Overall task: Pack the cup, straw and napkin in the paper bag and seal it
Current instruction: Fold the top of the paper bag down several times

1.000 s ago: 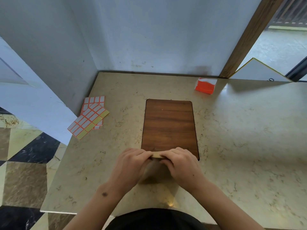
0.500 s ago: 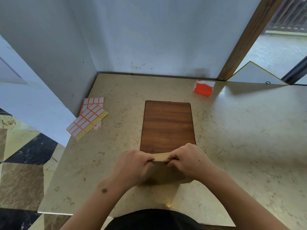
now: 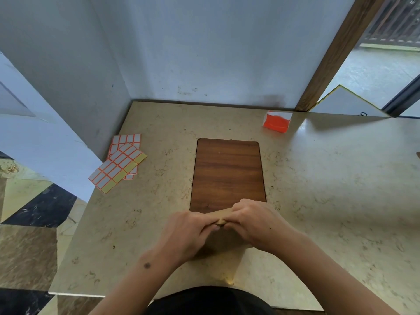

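Brown paper bag [image 3: 223,213] standing at the near middle of the beige marble-patterned table [image 3: 318,189], just in front of the near edge of the dark wooden rectangular board [image 3: 228,173] set into the tabletop; only a folded tan strip of its top edge and a shadowed bit of its body below showing between the hands. Left hand [image 3: 188,235] curled round the left part of that folded top, thumb tip against the paper. Right hand [image 3: 252,220] curled round the right part, fingers bent over the fold, knuckles up. Both clamped on the bag's top, nearly touching each other at the middle. Contents of the bag hidden; cup, straw and napkin not visible anywhere. Sheets of white labels with orange borders and yellow backing [image 3: 118,162] lying overlapped at the table's left edge, well apart from the bag. Small orange and white box [image 3: 276,121] far back on the table, right of the board, near the pale wall [image 3: 204,53] and the brown wooden door frame [image 3: 336,53]
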